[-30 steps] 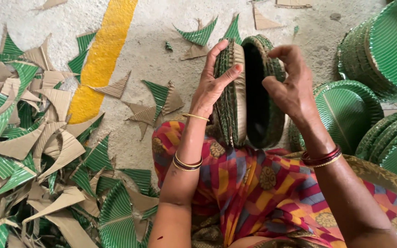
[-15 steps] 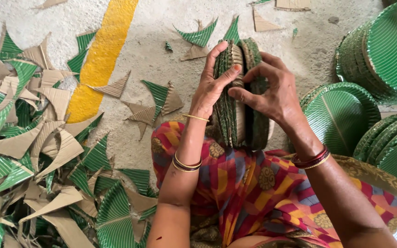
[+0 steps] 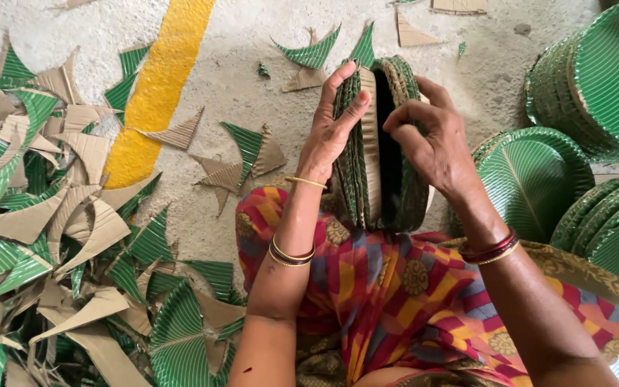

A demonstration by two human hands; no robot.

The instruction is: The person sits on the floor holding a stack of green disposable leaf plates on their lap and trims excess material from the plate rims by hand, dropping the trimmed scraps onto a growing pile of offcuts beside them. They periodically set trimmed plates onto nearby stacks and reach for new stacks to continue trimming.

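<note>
we hold a stack of green plates on edge over our lap, between both hands. our left hand lies flat against the stack's left side, fingers stretched up along the rims, thumb toward the gap. our right hand curls over the right part of the stack, fingers hooked into a dark gap that parts the plates in two bundles. the stack rests on our patterned cloth. more plate piles stand to the right on the floor; green and brown offcuts lie left.
</note>
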